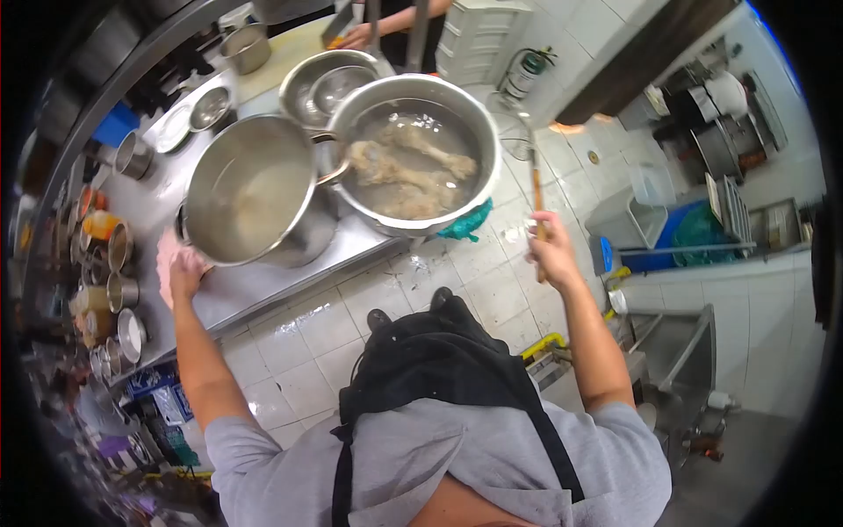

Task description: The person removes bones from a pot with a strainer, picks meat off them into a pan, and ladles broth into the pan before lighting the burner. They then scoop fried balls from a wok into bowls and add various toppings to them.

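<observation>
My right hand (551, 250) is wrapped round the wooden handle of a skimmer (536, 180), held out over the floor. Its round wire head points away from me, beside the wide pot. On the steel counter at left, my left hand (186, 272) is closed on a pink cloth (167, 261), just below a tall stockpot (294, 233). Cloudy liquid and a pale residue show in that stockpot. To its right, a wide aluminium pot (491, 171) contains large meaty bones (408, 180) in murky liquid. A loop handle (332, 158) of the stockpot reaches over towards the wide pot's rim.
Metal bowls (299, 88) stand behind the pots. Across the steel counter (329, 272), a co-worker's hand (356, 37) is near a knife blade. A green bag (468, 222) hangs below the wide pot. A fire extinguisher (525, 75) stands by the wall.
</observation>
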### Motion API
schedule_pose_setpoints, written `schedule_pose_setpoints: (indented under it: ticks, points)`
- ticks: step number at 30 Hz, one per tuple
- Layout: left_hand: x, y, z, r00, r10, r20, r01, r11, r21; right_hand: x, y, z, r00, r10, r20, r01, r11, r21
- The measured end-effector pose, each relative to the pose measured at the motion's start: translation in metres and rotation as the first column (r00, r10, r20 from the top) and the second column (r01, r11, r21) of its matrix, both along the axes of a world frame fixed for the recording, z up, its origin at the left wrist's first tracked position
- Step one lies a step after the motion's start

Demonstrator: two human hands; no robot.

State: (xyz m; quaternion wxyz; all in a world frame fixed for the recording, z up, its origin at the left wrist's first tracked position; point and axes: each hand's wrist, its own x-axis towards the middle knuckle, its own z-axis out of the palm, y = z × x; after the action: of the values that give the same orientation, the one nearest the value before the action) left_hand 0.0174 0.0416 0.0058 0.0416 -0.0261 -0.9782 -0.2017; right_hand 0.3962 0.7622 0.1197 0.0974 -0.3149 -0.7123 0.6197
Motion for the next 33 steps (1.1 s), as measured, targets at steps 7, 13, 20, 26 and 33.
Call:
schedule_pose_setpoints:
  ticks: [7, 13, 20, 26, 33]
  points:
    - [0.055, 0.045, 0.043, 0.986, 0.167, 0.018, -0.143, 0.889, -0.436, 0.075, -0.027, 0.054, 0.967, -0.201, -0.157, 0.098, 0.862, -0.498]
    - [0.069, 0.056, 0.08, 0.971, 0.223, 0.082, -0.194, 0.942, -0.273, 0.11, -0.079, 0.091, 0.992, -0.089, 0.089, 0.111, 0.955, -0.274]
    - [0.049, 0.057, 0.009, 0.963, 0.265, -0.052, -0.27, 0.94, -0.208, 0.053, -0.121, 0.175, 0.959, 0.244, 0.146, -0.279, 0.902, 0.33]
    - [0.051, 0.051, 0.005, 0.959, 0.276, -0.068, -0.284, 0.939, -0.193, -0.066, -0.202, 0.254, 0.747, 0.407, 0.526, -0.606, 0.09, 0.79]
    - [0.055, 0.048, 0.004, 0.954, 0.286, -0.091, -0.297, 0.944, -0.142, -0.141, -0.246, 0.243, 0.547, 0.198, 0.813, -0.674, -0.472, 0.568]
